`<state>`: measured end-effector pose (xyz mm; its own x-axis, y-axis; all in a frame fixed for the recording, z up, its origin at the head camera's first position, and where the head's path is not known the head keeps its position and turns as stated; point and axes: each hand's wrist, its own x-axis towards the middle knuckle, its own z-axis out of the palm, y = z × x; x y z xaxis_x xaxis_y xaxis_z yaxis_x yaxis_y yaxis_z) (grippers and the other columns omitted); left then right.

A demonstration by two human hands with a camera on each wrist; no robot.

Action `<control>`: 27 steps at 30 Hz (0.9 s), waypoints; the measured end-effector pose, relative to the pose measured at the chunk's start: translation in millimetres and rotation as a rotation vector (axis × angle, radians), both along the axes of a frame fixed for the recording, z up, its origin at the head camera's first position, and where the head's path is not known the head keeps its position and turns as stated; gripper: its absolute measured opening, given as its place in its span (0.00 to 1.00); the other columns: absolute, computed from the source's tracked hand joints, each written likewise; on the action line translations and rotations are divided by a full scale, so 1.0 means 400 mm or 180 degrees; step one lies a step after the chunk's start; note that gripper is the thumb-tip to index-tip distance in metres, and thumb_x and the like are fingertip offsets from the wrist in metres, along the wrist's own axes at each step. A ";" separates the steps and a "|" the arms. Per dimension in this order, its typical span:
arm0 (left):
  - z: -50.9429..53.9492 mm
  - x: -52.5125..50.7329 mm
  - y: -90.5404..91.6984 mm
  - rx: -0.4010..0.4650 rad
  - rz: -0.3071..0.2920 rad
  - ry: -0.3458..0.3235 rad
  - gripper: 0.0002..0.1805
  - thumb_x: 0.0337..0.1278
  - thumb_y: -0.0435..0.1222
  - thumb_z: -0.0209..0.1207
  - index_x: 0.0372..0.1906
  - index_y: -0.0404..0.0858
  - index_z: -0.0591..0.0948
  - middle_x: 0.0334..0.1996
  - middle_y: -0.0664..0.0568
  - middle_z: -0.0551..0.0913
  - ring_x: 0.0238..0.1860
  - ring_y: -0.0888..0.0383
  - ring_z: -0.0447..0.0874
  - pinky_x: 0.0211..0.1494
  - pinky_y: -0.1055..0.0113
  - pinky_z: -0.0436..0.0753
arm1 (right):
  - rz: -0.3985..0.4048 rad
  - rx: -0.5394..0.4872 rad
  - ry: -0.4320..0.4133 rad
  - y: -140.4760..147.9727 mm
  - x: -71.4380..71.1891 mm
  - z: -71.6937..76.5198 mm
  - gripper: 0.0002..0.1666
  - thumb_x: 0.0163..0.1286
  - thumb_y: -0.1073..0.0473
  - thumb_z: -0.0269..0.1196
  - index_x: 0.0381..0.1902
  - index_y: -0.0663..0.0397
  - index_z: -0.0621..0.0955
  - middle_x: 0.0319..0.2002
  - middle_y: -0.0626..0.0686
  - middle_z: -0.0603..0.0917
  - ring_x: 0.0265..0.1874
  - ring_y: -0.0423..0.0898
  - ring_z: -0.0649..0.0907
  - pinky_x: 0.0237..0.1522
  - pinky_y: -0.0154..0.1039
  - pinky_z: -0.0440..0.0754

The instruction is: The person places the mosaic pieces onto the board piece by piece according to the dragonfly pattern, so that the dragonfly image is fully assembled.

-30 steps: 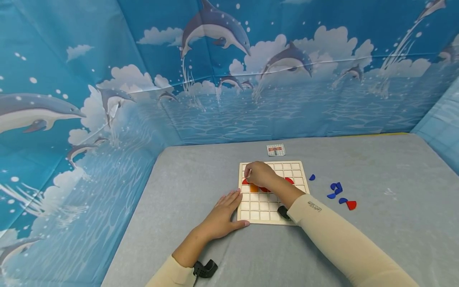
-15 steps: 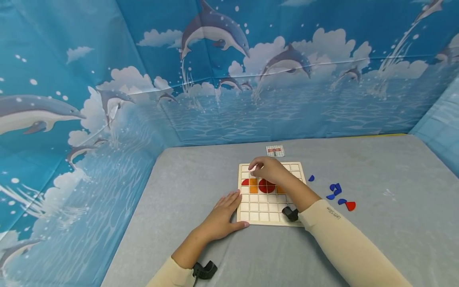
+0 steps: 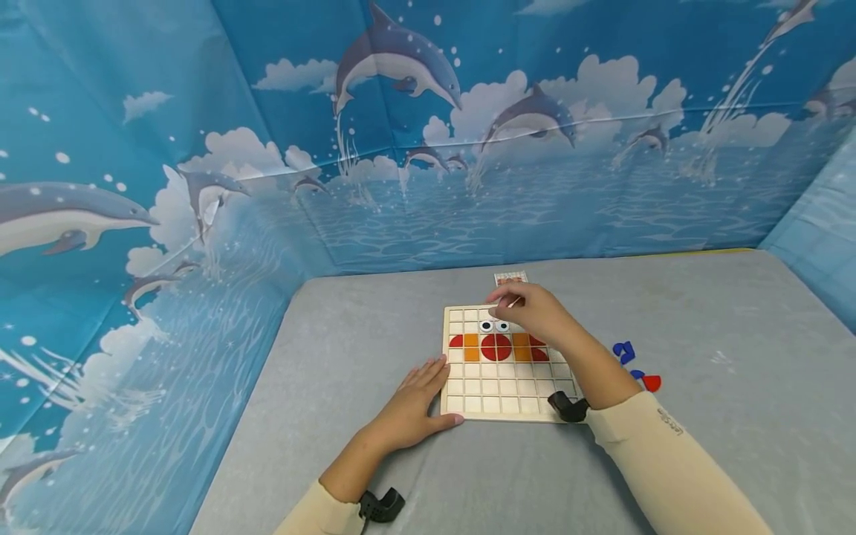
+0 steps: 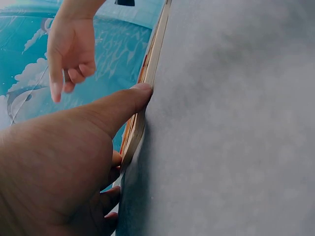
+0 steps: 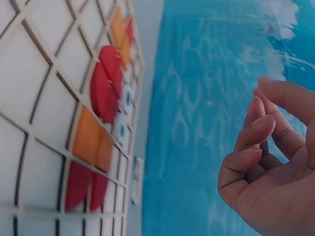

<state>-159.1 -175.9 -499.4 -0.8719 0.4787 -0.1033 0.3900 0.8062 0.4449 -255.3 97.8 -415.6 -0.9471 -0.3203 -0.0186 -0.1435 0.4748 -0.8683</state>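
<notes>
A wooden grid board [image 3: 491,386] lies on the table with a row of pieces in its cells: orange squares [image 3: 471,347], a red circle [image 3: 496,347] of quarter pieces, and red pieces at both ends. Two round eye pieces [image 3: 494,326] sit just above the circle. My left hand [image 3: 416,407] rests against the board's left side, its thumb [image 4: 130,101] touching the front edge. Above the board's far part hangs my right hand [image 3: 538,312]. In the right wrist view its fingers [image 5: 253,132] are loosely bent, with nothing seen between them.
Blue pieces [image 3: 623,351] and a red quarter piece [image 3: 652,383] lie on the grey table [image 3: 735,416] to the right. A small pattern card [image 3: 510,277], partly behind my right hand, lies beyond the board. A dolphin-printed curtain [image 3: 414,215] stands behind.
My right hand has moved rightward and up from the board's upper left, uncovering the red and orange pieces and the two eye pieces. My left hand has stayed put.
</notes>
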 end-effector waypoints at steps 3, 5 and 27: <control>0.000 0.001 0.001 0.0008 0.0006 -0.0012 0.51 0.62 0.60 0.62 0.81 0.42 0.55 0.83 0.56 0.48 0.84 0.54 0.44 0.85 0.51 0.49 | -0.0063 -0.0055 0.0026 0.038 0.012 0.016 0.17 0.74 0.55 0.62 0.58 0.50 0.83 0.43 0.55 0.81 0.41 0.54 0.78 0.42 0.41 0.79; 0.002 0.002 0.001 0.0009 0.0005 -0.0013 0.51 0.62 0.60 0.62 0.81 0.42 0.54 0.83 0.56 0.48 0.84 0.54 0.44 0.85 0.51 0.49 | -0.0137 -0.0106 0.0006 0.062 0.020 0.029 0.16 0.75 0.55 0.62 0.58 0.50 0.82 0.44 0.55 0.81 0.40 0.52 0.78 0.42 0.39 0.79; 0.000 0.001 0.001 0.0012 -0.0005 -0.0001 0.51 0.62 0.59 0.62 0.81 0.41 0.54 0.83 0.56 0.48 0.84 0.54 0.44 0.85 0.51 0.49 | -0.0520 0.0329 -0.0033 0.243 0.114 0.038 0.23 0.75 0.45 0.61 0.59 0.51 0.79 0.44 0.54 0.78 0.36 0.47 0.77 0.35 0.35 0.78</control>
<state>-158.8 -175.6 -499.3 -0.8711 0.4804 -0.1018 0.3910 0.8040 0.4480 -209.8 195.1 -400.4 -0.9859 -0.1583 -0.0536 -0.0485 0.5778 -0.8147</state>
